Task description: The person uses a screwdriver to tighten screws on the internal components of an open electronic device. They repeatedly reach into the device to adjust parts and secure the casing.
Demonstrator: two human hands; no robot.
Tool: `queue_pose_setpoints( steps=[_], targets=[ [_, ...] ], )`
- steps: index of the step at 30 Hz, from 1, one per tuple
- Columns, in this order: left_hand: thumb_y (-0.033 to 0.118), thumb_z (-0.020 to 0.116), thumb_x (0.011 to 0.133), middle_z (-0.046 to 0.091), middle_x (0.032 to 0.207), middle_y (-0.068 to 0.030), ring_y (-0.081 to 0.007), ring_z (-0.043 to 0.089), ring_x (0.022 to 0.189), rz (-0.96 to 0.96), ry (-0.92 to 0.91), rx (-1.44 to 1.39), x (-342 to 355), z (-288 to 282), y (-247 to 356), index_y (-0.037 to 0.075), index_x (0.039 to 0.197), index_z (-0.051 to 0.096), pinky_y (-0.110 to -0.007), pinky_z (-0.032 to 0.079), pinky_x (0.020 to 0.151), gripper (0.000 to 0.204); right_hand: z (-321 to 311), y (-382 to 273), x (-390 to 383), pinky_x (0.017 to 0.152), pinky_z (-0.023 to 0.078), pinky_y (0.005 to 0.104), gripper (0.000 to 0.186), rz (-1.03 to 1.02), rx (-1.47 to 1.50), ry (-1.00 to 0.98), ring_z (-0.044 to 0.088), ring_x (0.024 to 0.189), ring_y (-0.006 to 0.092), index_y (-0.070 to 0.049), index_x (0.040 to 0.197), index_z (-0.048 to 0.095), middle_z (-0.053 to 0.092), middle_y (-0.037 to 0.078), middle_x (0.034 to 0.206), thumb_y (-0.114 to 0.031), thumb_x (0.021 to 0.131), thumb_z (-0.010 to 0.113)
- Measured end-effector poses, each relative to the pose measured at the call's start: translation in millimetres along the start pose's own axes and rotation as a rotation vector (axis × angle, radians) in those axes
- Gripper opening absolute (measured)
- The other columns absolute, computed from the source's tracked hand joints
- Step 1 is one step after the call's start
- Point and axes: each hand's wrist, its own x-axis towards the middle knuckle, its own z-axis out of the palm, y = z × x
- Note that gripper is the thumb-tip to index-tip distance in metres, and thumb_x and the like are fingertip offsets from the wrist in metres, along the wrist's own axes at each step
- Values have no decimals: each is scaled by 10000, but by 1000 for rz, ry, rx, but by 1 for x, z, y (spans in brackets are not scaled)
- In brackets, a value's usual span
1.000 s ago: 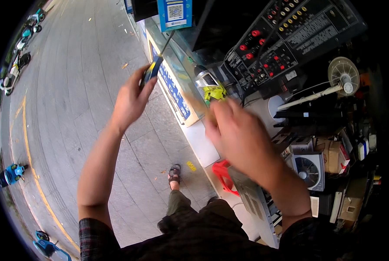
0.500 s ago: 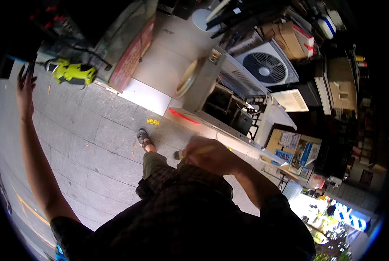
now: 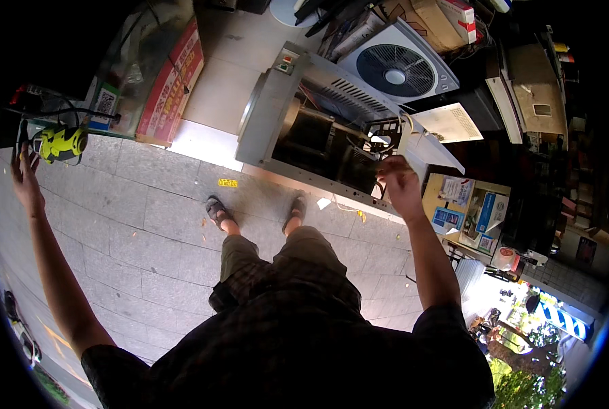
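At the far left my left hand [image 3: 28, 180] is stretched out with its fingers extended. A dark slender shape shows at its fingertips, too shaded to make out. Just right of those fingers is a yellow-green and black power tool [image 3: 60, 143]. My right hand [image 3: 400, 184] is closed in a pinch over the right end of an opened grey metal machine [image 3: 267, 133]. The paintbrush seen in that hand earlier is now hardly distinguishable against the machine's dark inside. Inner frames and wires show in the machine's open side.
A box fan [image 3: 395, 76] lies behind the machine, with cardboard boxes beyond it. To the right is an open carton [image 3: 464, 204] holding papers and blue packets. A red-sided case [image 3: 175, 88] stands at the left. My sandalled feet are on grey paving [image 3: 154, 232].
My right hand has gone from in front of my body out to the right, over the machine. My left hand now appears lower, close beside the power tool. Both feet now show.
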Motion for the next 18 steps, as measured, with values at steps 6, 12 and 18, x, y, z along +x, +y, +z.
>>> queue_pose_setpoints(
  steps=[6,12,18],
  targets=[
    [358,534,1086,520,1506,-183,-306,661,1225,-61,216,-62,-14,-11,13,-14,1490,460,-395,540,1013,554,-11,42,1,748,566,277,164,82,67,31,683,888,135,29,1019,703,683,93,1116,-74,1023,575],
    [425,505,1082,453,1517,-242,-375,629,1237,-354,313,-293,-100,31,49,-42,1528,364,-433,500,1076,661,8,35,11,723,586,289,180,-7,-147,-125,692,877,157,33,1055,716,688,103,1124,-93,1023,592],
    [460,490,1082,412,1530,-246,-398,588,1279,-322,227,-272,-137,66,70,-35,1536,318,-467,489,1099,694,-4,66,13,680,557,284,175,104,-356,-187,673,751,131,5,981,718,682,48,1080,-118,1028,603]
  ],
)
